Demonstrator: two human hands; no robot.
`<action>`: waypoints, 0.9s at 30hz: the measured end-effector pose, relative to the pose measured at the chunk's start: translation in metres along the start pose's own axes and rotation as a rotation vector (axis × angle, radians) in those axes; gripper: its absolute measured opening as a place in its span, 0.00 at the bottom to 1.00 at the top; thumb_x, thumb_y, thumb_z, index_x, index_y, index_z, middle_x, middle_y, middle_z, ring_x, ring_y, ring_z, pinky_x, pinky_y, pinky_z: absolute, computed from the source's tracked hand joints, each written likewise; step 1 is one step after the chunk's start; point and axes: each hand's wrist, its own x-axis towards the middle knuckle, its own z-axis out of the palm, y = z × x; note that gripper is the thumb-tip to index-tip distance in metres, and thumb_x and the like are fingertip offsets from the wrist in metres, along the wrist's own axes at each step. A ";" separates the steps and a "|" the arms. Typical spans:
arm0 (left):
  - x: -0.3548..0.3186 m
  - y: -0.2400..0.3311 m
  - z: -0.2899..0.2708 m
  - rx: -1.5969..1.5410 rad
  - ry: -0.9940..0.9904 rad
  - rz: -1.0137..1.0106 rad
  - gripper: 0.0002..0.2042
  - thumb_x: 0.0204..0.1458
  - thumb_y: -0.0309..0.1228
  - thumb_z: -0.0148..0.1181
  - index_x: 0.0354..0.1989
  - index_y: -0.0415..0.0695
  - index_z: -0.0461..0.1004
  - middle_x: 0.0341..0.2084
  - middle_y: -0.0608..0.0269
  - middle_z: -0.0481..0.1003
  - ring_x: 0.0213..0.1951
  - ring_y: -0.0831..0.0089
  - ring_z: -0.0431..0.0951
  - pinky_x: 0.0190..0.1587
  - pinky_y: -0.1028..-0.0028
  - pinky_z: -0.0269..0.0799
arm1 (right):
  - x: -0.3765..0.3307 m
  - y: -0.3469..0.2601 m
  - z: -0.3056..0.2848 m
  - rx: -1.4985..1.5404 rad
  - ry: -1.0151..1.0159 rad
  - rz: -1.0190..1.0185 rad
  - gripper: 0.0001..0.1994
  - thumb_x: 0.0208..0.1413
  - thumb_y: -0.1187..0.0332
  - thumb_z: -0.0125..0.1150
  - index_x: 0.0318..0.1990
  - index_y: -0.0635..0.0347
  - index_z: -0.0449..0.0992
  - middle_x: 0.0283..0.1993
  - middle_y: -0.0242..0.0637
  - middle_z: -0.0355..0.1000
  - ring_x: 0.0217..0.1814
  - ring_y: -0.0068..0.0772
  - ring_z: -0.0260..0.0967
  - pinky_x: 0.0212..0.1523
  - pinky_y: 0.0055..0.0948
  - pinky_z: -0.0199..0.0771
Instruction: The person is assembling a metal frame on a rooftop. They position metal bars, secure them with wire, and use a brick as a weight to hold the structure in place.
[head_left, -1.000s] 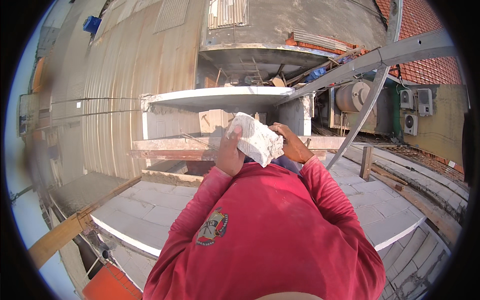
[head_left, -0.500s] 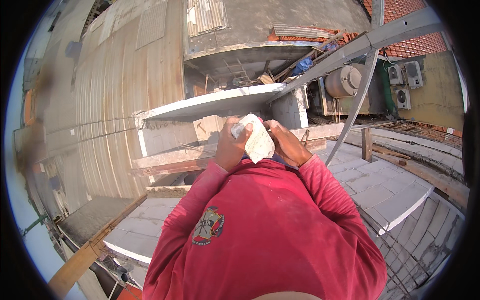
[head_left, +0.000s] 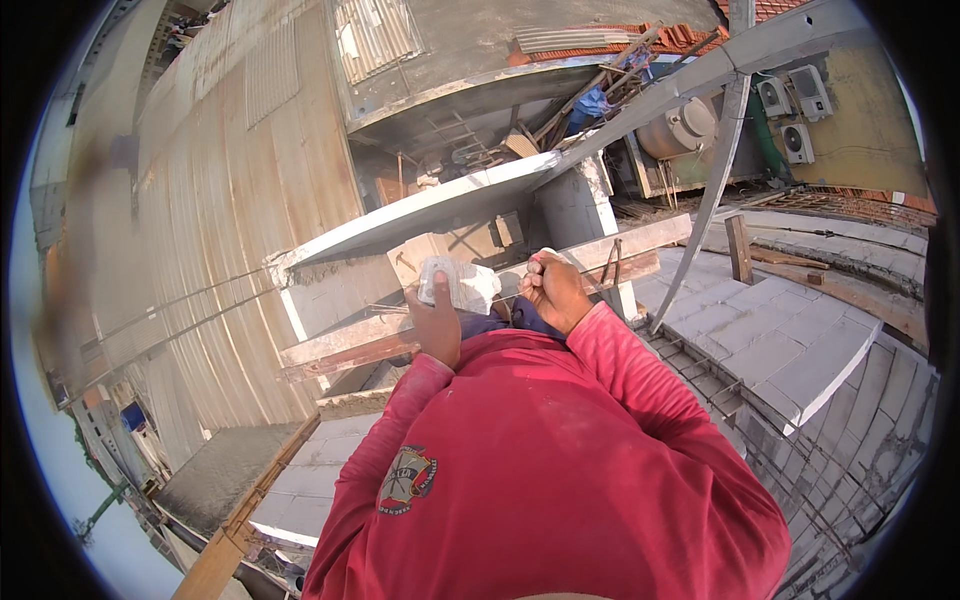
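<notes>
My left hand point(head_left: 437, 325) grips a rough white chunk point(head_left: 472, 287), with the thumb laid over its grey-white end. Just right of the chunk, my right hand point(head_left: 557, 290) is closed with its fingers curled. A small pale and pink bit shows at its fingertips, too small to name. What looks like a thin line spans the gap between the chunk and the right fingers. Both hands are in front of my red shirt, above a plank.
Wooden planks point(head_left: 640, 240) and a white wall top point(head_left: 420, 207) cross beyond my hands. A slanted metal post point(head_left: 712, 200) stands at the right, near pale block slabs point(head_left: 770, 340) and exposed rebar. Corrugated roofing point(head_left: 240, 190) spreads at the left, lower down.
My hands have moved apart and lower. The right hand has left the chunk and curled shut; the left hand still holds the chunk, now turned more sideways. The view has shifted slightly.
</notes>
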 end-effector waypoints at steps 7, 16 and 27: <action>0.020 0.033 -0.037 -0.859 -0.477 -0.213 0.24 0.65 0.47 0.41 0.63 0.44 0.59 0.56 0.58 0.68 0.58 0.62 0.69 0.60 0.60 0.66 | 0.031 -0.003 -0.015 -0.040 0.101 0.049 0.07 0.63 0.72 0.37 0.34 0.57 0.64 0.23 0.28 0.58 0.17 0.18 0.47 0.16 0.21 0.48; 0.021 0.021 -0.068 0.190 -0.023 0.028 0.27 0.60 0.51 0.50 0.57 0.40 0.62 0.48 0.54 0.72 0.52 0.64 0.73 0.55 0.66 0.68 | 0.068 -0.019 -0.050 0.083 0.019 0.077 0.08 0.61 0.75 0.37 0.36 0.58 0.66 0.20 0.24 0.54 0.15 0.17 0.45 0.15 0.21 0.47; 0.041 0.037 -0.096 -0.631 -0.582 -0.078 0.26 0.63 0.50 0.47 0.58 0.41 0.63 0.49 0.61 0.71 0.51 0.68 0.72 0.56 0.67 0.66 | 0.036 -0.061 -0.036 0.446 0.019 -0.245 0.05 0.65 0.74 0.41 0.44 0.63 0.65 0.23 0.27 0.55 0.18 0.19 0.50 0.19 0.20 0.58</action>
